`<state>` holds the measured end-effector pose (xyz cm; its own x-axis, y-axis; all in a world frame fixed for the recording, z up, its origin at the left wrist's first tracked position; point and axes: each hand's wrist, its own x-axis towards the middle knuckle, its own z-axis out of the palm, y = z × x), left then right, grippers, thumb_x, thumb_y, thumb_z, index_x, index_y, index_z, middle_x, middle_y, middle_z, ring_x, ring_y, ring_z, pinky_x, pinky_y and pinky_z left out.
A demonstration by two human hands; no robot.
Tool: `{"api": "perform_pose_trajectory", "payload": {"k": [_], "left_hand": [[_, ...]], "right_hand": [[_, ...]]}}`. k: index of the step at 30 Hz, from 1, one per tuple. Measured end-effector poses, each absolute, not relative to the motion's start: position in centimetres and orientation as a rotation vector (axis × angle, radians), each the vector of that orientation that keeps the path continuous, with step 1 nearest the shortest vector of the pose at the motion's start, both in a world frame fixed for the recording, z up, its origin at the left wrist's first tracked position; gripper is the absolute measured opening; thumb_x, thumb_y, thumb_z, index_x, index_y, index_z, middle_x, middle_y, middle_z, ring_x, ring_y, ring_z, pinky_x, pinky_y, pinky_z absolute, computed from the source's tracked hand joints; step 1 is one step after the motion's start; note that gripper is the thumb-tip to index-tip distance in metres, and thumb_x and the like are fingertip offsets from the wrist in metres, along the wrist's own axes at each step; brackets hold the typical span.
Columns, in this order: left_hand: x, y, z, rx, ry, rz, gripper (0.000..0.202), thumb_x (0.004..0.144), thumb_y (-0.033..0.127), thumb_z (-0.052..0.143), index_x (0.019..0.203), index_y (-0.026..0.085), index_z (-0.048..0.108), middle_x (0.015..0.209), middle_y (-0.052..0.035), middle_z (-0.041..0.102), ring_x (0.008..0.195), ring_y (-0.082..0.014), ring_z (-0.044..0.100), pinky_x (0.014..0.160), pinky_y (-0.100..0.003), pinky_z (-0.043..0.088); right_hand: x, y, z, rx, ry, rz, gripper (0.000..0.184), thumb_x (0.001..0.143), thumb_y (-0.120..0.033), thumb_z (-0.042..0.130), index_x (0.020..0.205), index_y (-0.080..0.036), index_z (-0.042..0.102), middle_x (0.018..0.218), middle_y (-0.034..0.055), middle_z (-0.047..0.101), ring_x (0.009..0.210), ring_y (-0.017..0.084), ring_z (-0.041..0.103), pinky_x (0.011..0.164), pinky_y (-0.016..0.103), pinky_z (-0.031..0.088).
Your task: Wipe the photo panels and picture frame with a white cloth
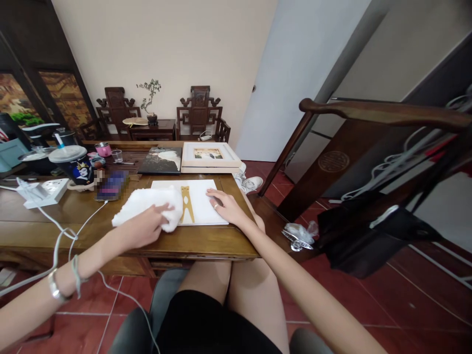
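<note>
The fluffy white cloth (138,204) under your left hand (149,226), grip unclear, could snag the golden cat-shaped piece (185,192) if your spread right hand (229,208) lets the flat white board (202,204) slip.

Fluffy white cloth (138,204): partly over the board's left side.
White board (202,209): flat on the table (206,241).
Gold cat shape (187,191): long-legged, just beside the cloth.

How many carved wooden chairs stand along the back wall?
2: a left chair and a right chair, one on either side of the plant pot. Others may be hidden.
</note>
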<state>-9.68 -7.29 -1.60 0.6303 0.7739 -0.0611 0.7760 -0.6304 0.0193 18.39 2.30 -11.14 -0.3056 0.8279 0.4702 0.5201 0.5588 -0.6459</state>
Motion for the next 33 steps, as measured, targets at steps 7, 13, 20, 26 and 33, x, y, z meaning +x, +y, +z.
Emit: {"api": "perform_pose_trajectory", "payload": {"k": [7, 13, 20, 26, 33], "left_hand": [[-9.7, -7.4, -2.2, 2.782, 1.37, -0.138, 0.035, 0.08, 0.001, 0.04, 0.091, 0.015, 0.07, 0.149, -0.0119, 0.043, 0.141, -0.0249, 0.037, 0.115, -0.048, 0.029], [-9.6, 0.6, -3.1, 2.791, 1.397, -0.039, 0.028, 0.081, 0.003, 0.039, 0.082, 0.015, 0.065, 0.142, -0.0139, 0.052, 0.142, -0.026, 0.034, 0.111, -0.058, 0.029], [-10.4, 4.1, -4.4, 2.775, 1.47, 0.158, 0.03, 0.095, 0.032, 0.043, 0.092, 0.015, 0.067, 0.133, -0.0162, 0.058, 0.143, -0.0357, 0.028, 0.108, -0.068, 0.024], [-10.9, -1.1, -4.0, 2.809, 1.395, 0.076, 0.031, 0.098, 0.03, 0.04, 0.103, 0.017, 0.067, 0.139, -0.0151, 0.054, 0.144, -0.0283, 0.03, 0.113, -0.056, 0.027], [-11.2, -10.1, -3.4, 2.86, 1.268, 0.026, 0.031, 0.097, 0.019, 0.039, 0.097, 0.02, 0.07, 0.153, -0.0045, 0.039, 0.147, -0.0271, 0.022, 0.118, -0.056, 0.019]], "right_hand": [[18.4, 2.3, -11.2, -1.092, -2.0, 0.451, 0.03, 0.085, -0.015, 0.053, 0.109, -0.02, 0.071, 0.128, 0.0098, 0.065, 0.126, 0.023, 0.056, 0.112, 0.044, 0.039], [18.5, 2.2, -11.2, -1.093, -2.002, 0.448, 0.031, 0.085, -0.015, 0.053, 0.11, -0.02, 0.07, 0.128, 0.0098, 0.065, 0.126, 0.023, 0.056, 0.112, 0.044, 0.039], [18.5, 2.2, -11.0, -1.097, -2.016, 0.448, 0.031, 0.086, -0.016, 0.052, 0.11, -0.021, 0.07, 0.128, 0.0094, 0.065, 0.126, 0.022, 0.056, 0.113, 0.044, 0.038], [18.4, 2.2, -11.1, -1.094, -2.007, 0.454, 0.031, 0.085, -0.015, 0.053, 0.11, -0.021, 0.07, 0.128, 0.0091, 0.065, 0.126, 0.022, 0.056, 0.112, 0.043, 0.039], [18.4, 2.2, -11.2, -1.078, -1.986, 0.469, 0.031, 0.084, -0.015, 0.054, 0.109, -0.023, 0.071, 0.128, 0.0072, 0.066, 0.126, 0.023, 0.056, 0.112, 0.044, 0.039]]}}
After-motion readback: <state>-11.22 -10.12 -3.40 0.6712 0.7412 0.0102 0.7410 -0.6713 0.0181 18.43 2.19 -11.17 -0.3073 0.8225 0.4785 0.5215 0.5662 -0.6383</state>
